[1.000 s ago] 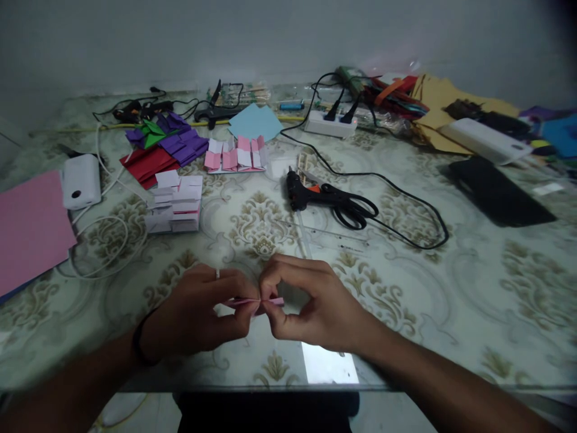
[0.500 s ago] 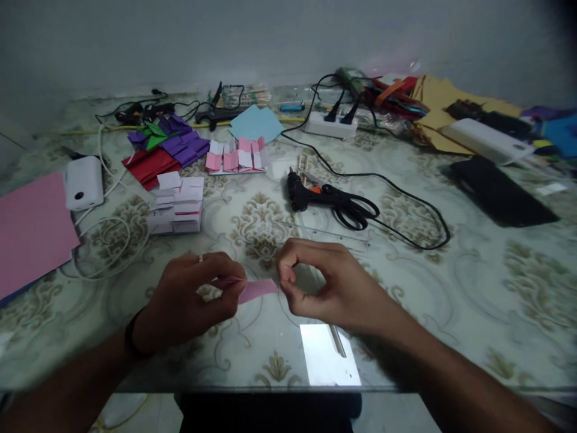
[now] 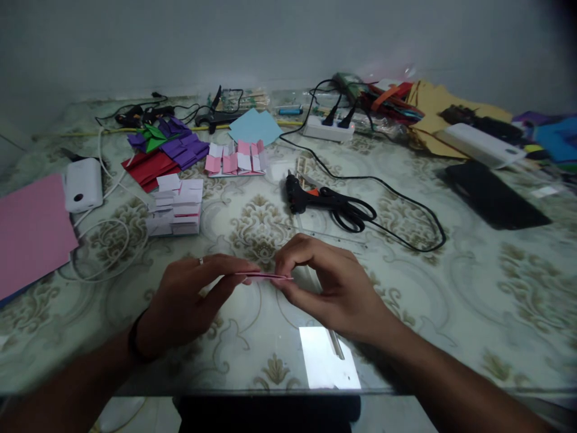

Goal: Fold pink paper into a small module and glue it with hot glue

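A narrow piece of folded pink paper (image 3: 265, 276) is held edge-on above the front of the table. My left hand (image 3: 193, 294) pinches its left end between thumb and fingers. At the right end my right hand (image 3: 331, 282) grips it the same way, thumb below and fingers above. Only the thin edge of the paper faces me, so its flat sides are hidden. Beyond the hands lie a black glue gun (image 3: 297, 192) and black-handled scissors (image 3: 356, 210). White folded paper pieces (image 3: 175, 204) sit past my left hand.
Pink sheets (image 3: 33, 234) and a white power bank (image 3: 84, 184) with a looped cable lie left. Pink-and-white folded papers (image 3: 236, 159), blue sheets (image 3: 255, 126) and a power strip (image 3: 329, 128) stand toward the wall. A black phone-like slab (image 3: 493, 193) is at right.
The pink paper has turned from showing its flat face to edge-on. My right hand has closed onto its right end, and my left fingers have shifted slightly right.
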